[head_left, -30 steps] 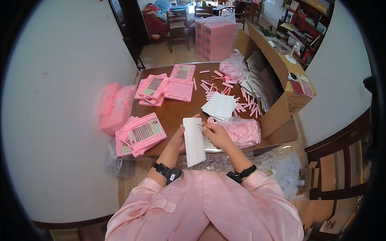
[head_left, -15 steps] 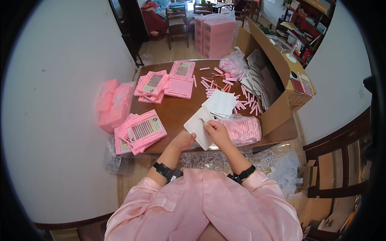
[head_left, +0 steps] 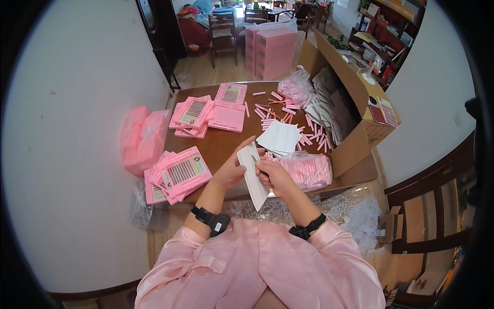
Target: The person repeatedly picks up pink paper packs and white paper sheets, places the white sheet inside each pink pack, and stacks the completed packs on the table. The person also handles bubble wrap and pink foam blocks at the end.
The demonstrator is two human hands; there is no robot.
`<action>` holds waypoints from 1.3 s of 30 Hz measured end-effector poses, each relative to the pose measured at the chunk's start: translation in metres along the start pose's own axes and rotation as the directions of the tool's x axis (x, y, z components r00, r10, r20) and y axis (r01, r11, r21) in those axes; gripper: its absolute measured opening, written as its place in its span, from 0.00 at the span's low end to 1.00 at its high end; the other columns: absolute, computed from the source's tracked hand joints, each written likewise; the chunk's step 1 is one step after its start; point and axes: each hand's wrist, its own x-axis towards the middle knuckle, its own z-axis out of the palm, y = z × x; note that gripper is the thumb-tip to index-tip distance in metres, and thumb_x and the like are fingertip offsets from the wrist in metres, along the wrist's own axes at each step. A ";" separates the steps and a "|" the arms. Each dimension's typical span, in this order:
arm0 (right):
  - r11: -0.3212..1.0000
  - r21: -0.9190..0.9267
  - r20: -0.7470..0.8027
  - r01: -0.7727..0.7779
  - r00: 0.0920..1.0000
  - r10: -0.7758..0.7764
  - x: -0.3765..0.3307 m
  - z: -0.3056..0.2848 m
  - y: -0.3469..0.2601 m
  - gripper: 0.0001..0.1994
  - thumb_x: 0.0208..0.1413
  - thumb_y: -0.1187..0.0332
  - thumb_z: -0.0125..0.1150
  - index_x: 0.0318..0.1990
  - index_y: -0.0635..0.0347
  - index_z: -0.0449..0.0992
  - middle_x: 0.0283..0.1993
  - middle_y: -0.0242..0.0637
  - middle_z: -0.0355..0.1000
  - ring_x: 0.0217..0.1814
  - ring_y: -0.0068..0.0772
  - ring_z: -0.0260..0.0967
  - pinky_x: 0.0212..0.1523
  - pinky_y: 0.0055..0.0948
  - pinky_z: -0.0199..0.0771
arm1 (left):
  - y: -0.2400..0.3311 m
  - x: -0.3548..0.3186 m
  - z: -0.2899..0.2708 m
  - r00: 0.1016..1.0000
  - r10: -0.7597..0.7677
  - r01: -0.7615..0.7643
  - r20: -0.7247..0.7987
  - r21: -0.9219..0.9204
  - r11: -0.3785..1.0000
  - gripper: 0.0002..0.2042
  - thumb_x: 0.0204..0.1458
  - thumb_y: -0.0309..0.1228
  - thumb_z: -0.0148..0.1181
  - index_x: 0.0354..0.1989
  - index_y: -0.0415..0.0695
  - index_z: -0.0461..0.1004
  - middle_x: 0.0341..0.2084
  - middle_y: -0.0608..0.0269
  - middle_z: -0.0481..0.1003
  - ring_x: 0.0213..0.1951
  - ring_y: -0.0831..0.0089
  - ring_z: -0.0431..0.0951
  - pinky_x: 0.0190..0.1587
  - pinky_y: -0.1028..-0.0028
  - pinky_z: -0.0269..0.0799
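Note:
My left hand [head_left: 229, 174] holds a thin white rectangular piece [head_left: 252, 175], like a flat tray or card, along its left edge. The piece stands tilted above the table's near edge. My right hand [head_left: 276, 177] is closed in a pinch at the right side of the piece, around something small and dark that I cannot make out. Just beyond lies a pile of similar white sheets [head_left: 279, 138] on the brown table. A clear bag of pink pieces [head_left: 307, 171] rests beside my right hand.
Pink cases with printed lash-like rows [head_left: 182, 167] lie stacked at the left, more cases [head_left: 193, 112] farther back. Pink tubes [head_left: 321, 140] are scattered at the right, next to an open cardboard box [head_left: 355, 154]. Wrapped pink bundles [head_left: 146, 141] stand by the wall.
The white piece has been turned steeper, more edge-on, and its lower end has come nearer to me. My left fingers have spread behind it. My right hand has moved slightly down.

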 end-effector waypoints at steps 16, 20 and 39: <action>0.492 -0.840 -0.178 0.229 0.739 -0.649 -0.012 0.017 -0.005 0.12 0.61 0.59 0.60 0.34 0.60 0.79 0.20 0.43 0.71 0.20 0.36 0.69 0.26 0.34 0.68 | -0.019 0.002 -0.002 0.998 0.063 -0.061 0.001 -0.216 0.974 0.52 0.44 0.52 0.76 0.74 0.50 0.50 0.65 0.46 0.64 0.64 0.54 0.69 0.64 0.54 0.69; 0.483 -0.864 -0.187 0.145 0.797 -0.574 -0.016 0.008 -0.004 0.13 0.61 0.58 0.60 0.35 0.60 0.79 0.22 0.42 0.73 0.22 0.37 0.72 0.28 0.35 0.70 | -0.020 0.000 -0.001 0.998 0.054 -0.043 0.030 -0.294 0.955 0.50 0.45 0.52 0.75 0.74 0.53 0.51 0.65 0.46 0.64 0.64 0.53 0.69 0.63 0.54 0.71; -0.352 -0.936 -0.074 0.020 0.965 0.250 -0.076 -0.065 0.012 0.12 0.51 0.57 0.63 0.35 0.55 0.83 0.30 0.47 0.78 0.35 0.52 0.78 0.37 0.50 0.76 | 0.016 -0.032 -0.035 0.957 0.149 -0.212 -0.250 -0.247 0.946 0.53 0.44 0.67 0.66 0.75 0.59 0.49 0.67 0.50 0.61 0.59 0.48 0.74 0.59 0.45 0.74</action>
